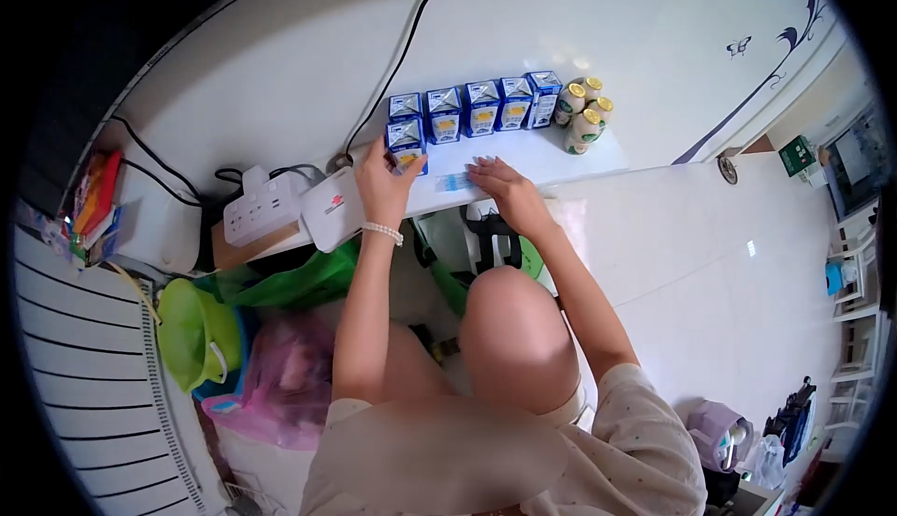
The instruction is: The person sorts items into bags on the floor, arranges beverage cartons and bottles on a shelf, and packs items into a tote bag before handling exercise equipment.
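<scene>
My left hand (385,179) is closed round the front blue-and-white carton (405,135) at the left end of the white shelf (551,163), thumb on its right side. Behind that carton stands another, and several more blue cartons (481,107) stand upright in a row to the right. My right hand (505,189) lies palm down near the shelf's front edge, its fingers over the end of a flat, clear-and-blue packet (452,182). Several small bottles with yellow caps (585,121) are grouped at the row's right end.
Left of my left hand are a white router box (333,209) and a power strip (264,207). A black cable runs up the wall. Below are green bags, a pink bag (290,376) and a green bucket (192,334).
</scene>
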Motion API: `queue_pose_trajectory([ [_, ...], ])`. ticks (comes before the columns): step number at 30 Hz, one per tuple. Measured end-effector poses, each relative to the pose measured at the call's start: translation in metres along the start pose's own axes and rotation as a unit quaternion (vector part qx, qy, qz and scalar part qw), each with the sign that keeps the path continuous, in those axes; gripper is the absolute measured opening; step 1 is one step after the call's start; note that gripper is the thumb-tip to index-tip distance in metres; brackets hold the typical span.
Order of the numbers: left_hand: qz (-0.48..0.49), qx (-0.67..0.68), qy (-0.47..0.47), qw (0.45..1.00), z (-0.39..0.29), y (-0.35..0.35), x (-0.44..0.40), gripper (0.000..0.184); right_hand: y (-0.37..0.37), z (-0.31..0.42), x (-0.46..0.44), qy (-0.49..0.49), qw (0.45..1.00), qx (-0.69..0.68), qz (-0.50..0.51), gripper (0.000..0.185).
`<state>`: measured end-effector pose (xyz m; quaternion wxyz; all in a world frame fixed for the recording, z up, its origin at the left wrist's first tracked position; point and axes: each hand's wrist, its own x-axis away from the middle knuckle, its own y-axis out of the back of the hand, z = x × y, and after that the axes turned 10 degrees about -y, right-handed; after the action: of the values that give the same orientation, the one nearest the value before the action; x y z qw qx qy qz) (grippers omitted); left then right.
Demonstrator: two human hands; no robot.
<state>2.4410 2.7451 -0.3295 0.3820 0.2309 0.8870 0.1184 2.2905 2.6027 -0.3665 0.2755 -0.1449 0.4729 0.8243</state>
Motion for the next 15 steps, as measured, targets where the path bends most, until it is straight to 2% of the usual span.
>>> queue_pose_trajectory([
  [2, 0.011, -0.020, 0.011, 1.000, 0.002, -0.004, 0.002, 0.035, -0.001, 0.000, -0.004, 0.004, 1.000, -0.001, -0.003, 0.028],
  [5, -0.021, -0.040, -0.032, 0.998, 0.011, -0.010, 0.005, 0.033, 0.001, 0.005, -0.007, 0.011, 1.000, -0.024, -0.014, 0.029],
  [6, -0.025, -0.039, -0.025, 0.999, 0.012, -0.011, 0.006, 0.040, 0.004, 0.007, -0.009, 0.012, 0.999, -0.041, -0.023, 0.030],
  [7, -0.028, -0.038, -0.018, 0.999, 0.011, -0.010, 0.007, 0.048, 0.010, 0.010, -0.012, -0.032, 0.996, -0.040, -0.079, 0.030],
  [8, -0.029, -0.037, -0.018, 0.999, 0.011, -0.010, 0.008, 0.048, 0.016, 0.010, -0.014, -0.078, 0.987, -0.039, -0.133, 0.032],
  [10, -0.028, -0.061, -0.009, 0.998, 0.010, -0.010, 0.010, 0.055, 0.030, -0.011, -0.031, -0.073, 0.963, 0.047, -0.255, 0.039],
  [12, -0.026, -0.073, -0.009, 0.997, 0.009, -0.009, 0.010, 0.058, 0.059, -0.020, -0.054, -0.061, 0.964, 0.095, -0.239, 0.053],
  [13, -0.024, -0.086, -0.010, 0.996, 0.008, -0.009, 0.010, 0.061, 0.069, -0.023, -0.065, -0.072, 0.954, 0.178, -0.231, 0.056],
  [14, -0.024, -0.085, -0.009, 0.996, 0.006, -0.008, 0.010, 0.061, 0.079, -0.029, -0.073, -0.073, 0.954, 0.178, -0.229, 0.056],
  [15, -0.016, -0.097, -0.006, 0.995, 0.004, -0.008, 0.009, 0.063, 0.089, -0.036, -0.082, -0.074, 0.963, 0.215, -0.148, 0.054],
])
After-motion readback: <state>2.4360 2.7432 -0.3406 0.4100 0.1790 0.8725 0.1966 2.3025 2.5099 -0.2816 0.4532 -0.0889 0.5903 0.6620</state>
